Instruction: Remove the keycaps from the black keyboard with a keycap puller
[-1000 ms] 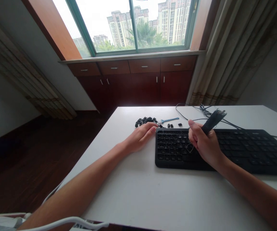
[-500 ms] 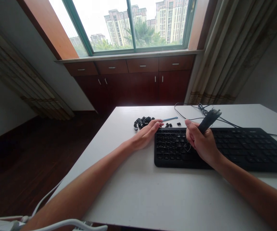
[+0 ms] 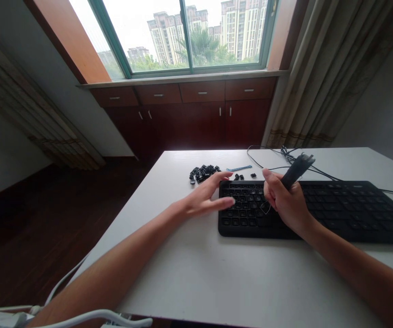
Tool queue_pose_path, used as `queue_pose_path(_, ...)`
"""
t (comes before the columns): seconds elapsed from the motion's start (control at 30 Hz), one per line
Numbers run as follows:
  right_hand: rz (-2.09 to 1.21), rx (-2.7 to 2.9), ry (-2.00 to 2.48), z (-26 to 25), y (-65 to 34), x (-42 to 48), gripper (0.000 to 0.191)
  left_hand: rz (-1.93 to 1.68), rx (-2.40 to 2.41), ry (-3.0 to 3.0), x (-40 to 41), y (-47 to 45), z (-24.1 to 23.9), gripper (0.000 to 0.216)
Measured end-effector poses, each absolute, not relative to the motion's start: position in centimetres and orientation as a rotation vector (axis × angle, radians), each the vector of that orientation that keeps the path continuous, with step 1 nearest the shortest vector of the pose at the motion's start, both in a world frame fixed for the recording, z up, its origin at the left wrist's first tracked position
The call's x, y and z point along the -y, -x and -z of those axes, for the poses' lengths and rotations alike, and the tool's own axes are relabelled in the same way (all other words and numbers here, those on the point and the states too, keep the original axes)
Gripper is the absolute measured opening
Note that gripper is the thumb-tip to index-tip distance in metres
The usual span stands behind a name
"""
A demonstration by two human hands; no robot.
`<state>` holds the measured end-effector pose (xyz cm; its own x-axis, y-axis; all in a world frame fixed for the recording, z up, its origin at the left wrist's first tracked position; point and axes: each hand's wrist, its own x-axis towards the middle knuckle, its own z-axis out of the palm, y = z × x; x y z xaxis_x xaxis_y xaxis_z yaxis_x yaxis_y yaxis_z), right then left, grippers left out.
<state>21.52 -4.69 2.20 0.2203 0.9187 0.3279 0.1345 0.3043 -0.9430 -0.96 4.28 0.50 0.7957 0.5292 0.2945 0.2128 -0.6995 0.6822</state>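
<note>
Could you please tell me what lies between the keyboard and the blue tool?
In the head view, small loose black pieces lie between the keyboard and the blue tool.

Your left hand [image 3: 201, 199] has opened out: the thumb, which lay close along the fingers in both earlier pictures, has swung away from them toward you, and its tip now shows over the left end of the keyboard [image 3: 323, 200], leaving a wide gap between thumb and index finger. Your fingertips have also moved to the right since a second ago, past the keyboard's far left corner, and they cover less of the blue tool [image 3: 240, 168] than half a second ago
</note>
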Motion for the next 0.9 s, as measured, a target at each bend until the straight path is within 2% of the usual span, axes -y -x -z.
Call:
queue_pose_path(0.1, -0.737, 1.227, 1.140, -2.3, -21.6, 4.7, 0.062, -0.544, -0.426, -2.612, -3.7, 1.4, -0.9, 0.121)
queue_pose_path(0.17, -0.739, 1.224, 1.131, -2.3, -21.6, 4.7, 0.061, -0.477, -0.407, -2.691, -3.5, 1.5, -1.0, 0.132)
queue_pose_path(0.3, -0.749, 1.201, 1.107, -2.3, -21.6, 4.7, 0.060, -0.391, -0.436, -2.721, -3.3, 1.5, -1.2, 0.138)
queue_pose_path(0.67, -0.756, 1.148, 1.072, -2.3, -22.4, 4.6, 0.057, -0.476, -0.343, -2.736, -3.4, 1.1, -1.7, 0.135)
queue_pose_path(0.9, -0.759, 1.123, 1.073, -2.4, -22.4, 4.5, 0.057, -0.369, -0.346, -2.794, -3.8, 2.8, -2.5, 0.135)
